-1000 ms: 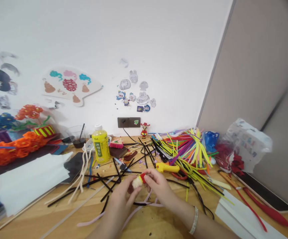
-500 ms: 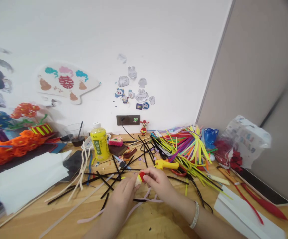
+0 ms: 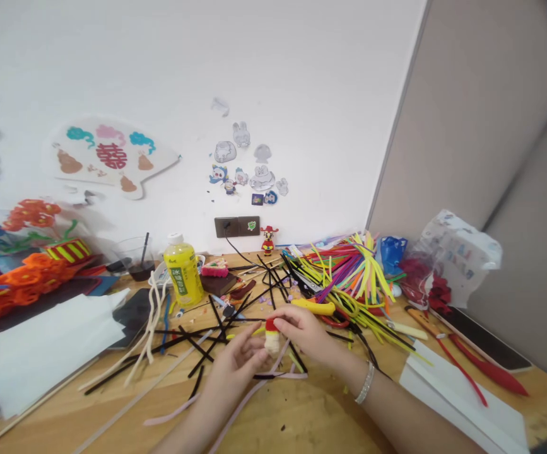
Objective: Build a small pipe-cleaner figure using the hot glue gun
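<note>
A small fuzzy piece (image 3: 272, 340), red at the top with a yellow band and a cream lower part, is held upright above the table. My right hand (image 3: 304, 331) pinches its red end between thumb and fingers. Beside the cream part is my left hand (image 3: 241, 362), its thumb and fingers apart and slightly curled; whether the thumb tip touches the piece I cannot tell. Pink pipe cleaners (image 3: 249, 394) and black pipe cleaners (image 3: 202, 343) lie beneath and around my hands. Just beyond my right hand lies a yellow-handled tool (image 3: 315, 307), partly covered.
A yellow drink bottle (image 3: 183, 274) stands at the back left. Colourful pipe cleaners (image 3: 349, 271) heap at the back right. Red-handled pliers (image 3: 486, 366) and folded white paper (image 3: 462, 394) lie right. White sheets (image 3: 46, 353) and orange fuzzy flowers (image 3: 36, 277) are left.
My left hand's fingers have loosened from around the piece and spread apart. The piece now stands upright in my right hand's pinch, its cream part more exposed. The view has shifted slightly right.
</note>
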Tool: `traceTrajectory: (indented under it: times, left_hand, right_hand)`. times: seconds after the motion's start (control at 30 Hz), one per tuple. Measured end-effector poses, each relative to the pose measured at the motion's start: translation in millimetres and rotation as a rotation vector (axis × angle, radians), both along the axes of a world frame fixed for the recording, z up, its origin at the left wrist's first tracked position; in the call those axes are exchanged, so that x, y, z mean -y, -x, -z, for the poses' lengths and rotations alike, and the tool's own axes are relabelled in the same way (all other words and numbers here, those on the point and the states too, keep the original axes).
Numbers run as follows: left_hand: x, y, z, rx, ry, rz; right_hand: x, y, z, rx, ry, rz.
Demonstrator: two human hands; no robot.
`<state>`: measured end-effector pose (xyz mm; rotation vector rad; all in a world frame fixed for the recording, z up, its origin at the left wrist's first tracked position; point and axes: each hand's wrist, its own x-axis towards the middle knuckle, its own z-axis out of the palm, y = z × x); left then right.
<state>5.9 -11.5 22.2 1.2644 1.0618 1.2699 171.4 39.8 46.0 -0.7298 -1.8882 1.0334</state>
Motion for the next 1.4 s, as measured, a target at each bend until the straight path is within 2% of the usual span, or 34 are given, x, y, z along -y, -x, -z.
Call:
traceTrajectory:
  times: [0.07, 0.17, 0.33, 0.5, 0.73, 0.87, 1.0, 1.17, 1.27, 1.33, 1.4]
  left_hand:
    - [-1, -3, 1.2, 0.186, 0.151, 0.057]
    - [0, -5, 3.5, 0.268, 0.235, 0.074]
    - [2, -3, 0.2, 0.331, 0.237, 0.014]
    - [-2, 1, -2.3, 0.35, 0.218, -0.046]
    - [-11, 8, 6.2, 0.261, 0.144, -0.098]
    - [-16, 11, 9.9, 0.133, 0.062, -0.105]
    - [-12, 10, 8.9, -0.06, -0.038, -0.095]
    - [-5, 5, 9.2, -0.382, -0.151, -0.094]
    - [-7, 13, -1.4, -0.636, -0.199, -0.116]
    - [-11, 28, -15.0, -0.827, -0.222, -0.173]
    - [-15, 49, -29.5, -1.015, -0.179, -0.277]
  right_hand:
    - [-2, -1, 2.2, 0.001, 0.025, -0.046]
    - [-2, 0, 4.5, 0.007, 0.003, -0.081]
    - [-8, 0, 7.9, -0.009, 0.021, 0.054]
    - [-14, 0, 13.9, -0.011, -0.01, 0.131]
    - [-5, 6, 17.9, 0.083, -0.138, 0.119]
    - [2, 12, 20.2, 0.208, -0.203, 0.067]
    - [7, 15, 22.5, 0.142, -0.116, 0.02]
    - [7, 16, 26.2, 0.127, -0.066, 0.036]
    - [4, 16, 28.1, 0.202, -0.111, 0.098]
    - [1, 16, 29.5, 0.254, -0.134, 0.157]
    - [-1, 16, 30.9, 0.301, -0.142, 0.19]
